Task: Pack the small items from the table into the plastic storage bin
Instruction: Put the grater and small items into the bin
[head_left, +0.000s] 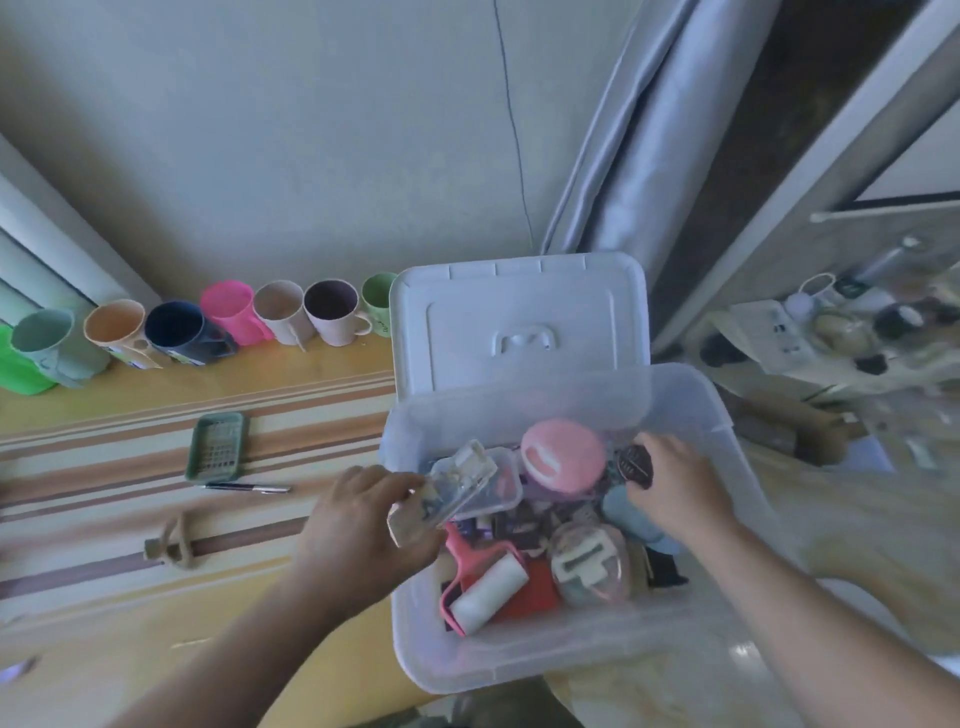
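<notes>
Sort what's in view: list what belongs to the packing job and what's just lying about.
Part of the job:
storage bin
clear case in left hand
dark round item in right hand
green tray
pen
knotted rope

Lying about:
row of cups
curtain

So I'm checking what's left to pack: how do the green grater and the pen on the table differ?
The green grater is broad, flat and rectangular with a pale grid face; the pen is thin, dark and silver-tipped. The grater lies farther from the person, the pen just in front of it. Both rest on the striped table, outside the bin.
</notes>
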